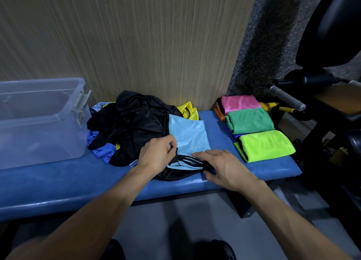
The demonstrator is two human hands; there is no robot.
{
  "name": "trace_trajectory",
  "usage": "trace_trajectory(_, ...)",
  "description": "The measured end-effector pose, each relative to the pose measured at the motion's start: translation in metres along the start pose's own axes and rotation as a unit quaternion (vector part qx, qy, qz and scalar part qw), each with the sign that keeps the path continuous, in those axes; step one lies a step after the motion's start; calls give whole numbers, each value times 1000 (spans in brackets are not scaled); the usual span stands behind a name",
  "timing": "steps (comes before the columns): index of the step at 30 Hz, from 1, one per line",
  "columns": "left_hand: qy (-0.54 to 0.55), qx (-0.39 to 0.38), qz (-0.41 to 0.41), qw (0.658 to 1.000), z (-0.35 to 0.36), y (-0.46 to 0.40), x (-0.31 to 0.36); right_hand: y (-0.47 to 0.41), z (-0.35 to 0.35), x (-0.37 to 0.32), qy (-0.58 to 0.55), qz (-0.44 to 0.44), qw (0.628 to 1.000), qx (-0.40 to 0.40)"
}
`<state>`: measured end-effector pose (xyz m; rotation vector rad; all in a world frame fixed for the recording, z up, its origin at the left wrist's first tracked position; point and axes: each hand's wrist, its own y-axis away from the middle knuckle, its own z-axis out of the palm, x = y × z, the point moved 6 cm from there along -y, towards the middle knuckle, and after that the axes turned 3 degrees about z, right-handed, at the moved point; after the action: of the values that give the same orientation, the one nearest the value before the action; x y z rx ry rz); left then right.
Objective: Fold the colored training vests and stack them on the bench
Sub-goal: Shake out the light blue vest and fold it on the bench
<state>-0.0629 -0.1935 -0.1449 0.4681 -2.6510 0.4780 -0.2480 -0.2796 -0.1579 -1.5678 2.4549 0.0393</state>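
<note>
Mid-fold on light blue vest (188, 135), frame centre, on worktop (58, 177). Left hand (156, 154) pinches black trim; right hand (220, 166) flat, fingers straight, pressing straps. Next, likely: fold over, move to folded stack (254, 127) at right.

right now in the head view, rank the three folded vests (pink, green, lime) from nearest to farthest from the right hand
From the right hand:
1. Lime vest, just to its right at the front of the bench.
2. Green vest, behind the lime one, mid row.
3. Pink vest, at the back by the wall.
</note>
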Motion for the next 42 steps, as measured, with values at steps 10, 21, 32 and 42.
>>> trace_trajectory(10,61,-212,62,973,15,8,-22,-5,-7,16,-130,21,990,42)
trace_trajectory(21,150,-166,33,974,15,3,-27,-7,-4,44,-316,96,944,-12)
trace_trajectory(32,251,-143,-86,954,15,-14,-28,-8,2,38,-281,102,953,41)
trace_trajectory(42,228,-225,-7,947,8,-10,-27,-14,6,49,-383,152,909,59)
